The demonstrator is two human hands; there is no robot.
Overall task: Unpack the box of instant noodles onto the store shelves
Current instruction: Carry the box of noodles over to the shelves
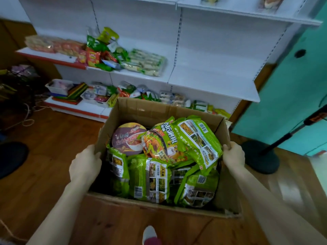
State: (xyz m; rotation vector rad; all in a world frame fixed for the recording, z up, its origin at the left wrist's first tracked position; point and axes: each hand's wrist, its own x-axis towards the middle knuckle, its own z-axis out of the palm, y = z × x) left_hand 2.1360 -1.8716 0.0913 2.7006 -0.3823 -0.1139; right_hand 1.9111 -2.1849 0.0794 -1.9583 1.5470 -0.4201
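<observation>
Head view: I had the left hand (85,165) curled over the left wall of the cardboard box (141,110), and the right hand (233,154) over the right wall. Green noodle packets (150,179) and a bowl (127,138) filled it. White shelves (212,85) stood just behind; a black stand base (260,156) stood to the right.

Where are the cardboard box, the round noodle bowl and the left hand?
cardboard box (141,110): head view, inside of its far wall.
round noodle bowl (127,137): head view, middle of its lid.
left hand (85,164): head view, back of the hand.
</observation>
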